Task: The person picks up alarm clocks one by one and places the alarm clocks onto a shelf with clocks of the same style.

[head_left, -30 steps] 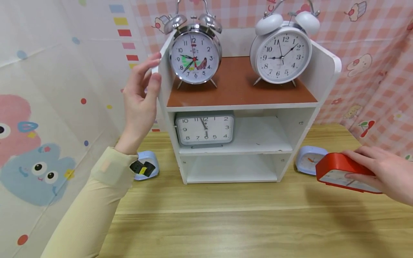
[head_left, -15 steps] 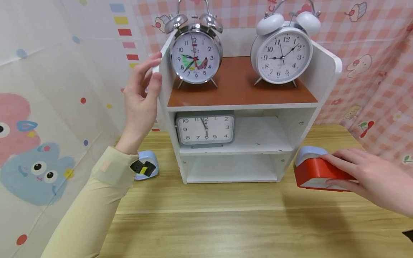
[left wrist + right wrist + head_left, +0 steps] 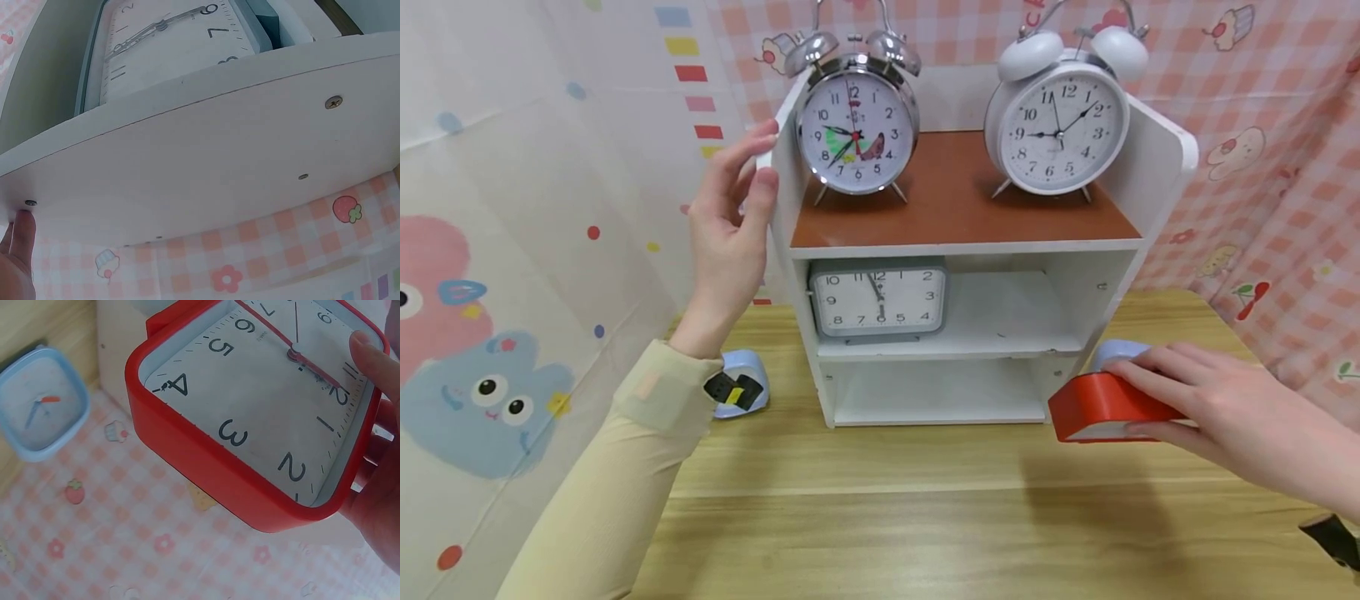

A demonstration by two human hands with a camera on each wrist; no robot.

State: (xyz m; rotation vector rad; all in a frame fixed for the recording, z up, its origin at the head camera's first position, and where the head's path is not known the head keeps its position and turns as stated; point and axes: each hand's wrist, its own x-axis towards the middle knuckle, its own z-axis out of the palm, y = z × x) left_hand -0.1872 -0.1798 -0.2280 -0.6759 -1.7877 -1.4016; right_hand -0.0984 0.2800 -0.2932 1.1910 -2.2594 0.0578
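Observation:
My right hand (image 3: 1210, 408) grips a red alarm clock (image 3: 1097, 408) near the shelf's lower right corner, over the tabletop. In the right wrist view the thumb lies on the clock's white face (image 3: 269, 387) and the fingers support its back. My left hand (image 3: 726, 225) rests against the upper left side panel of a small white shelf (image 3: 962, 247), with fingertips at the panel's front edge. In the left wrist view one straight finger touches the panel's outer face (image 3: 187, 175). On the middle shelf, a grey rectangular clock (image 3: 880, 302) stands at the left.
A silver twin-bell clock (image 3: 857, 133) and a white twin-bell clock (image 3: 1060, 129) stand on the brown top shelf. One light blue clock (image 3: 747, 383) stands left of the unit; another light blue clock (image 3: 44, 403) is at its right, mostly hidden behind my right hand in the head view.
My right hand has carried the red clock leftward toward the shelf, turning its face more downward and covering most of the right light blue clock. The left hand has stayed in place.

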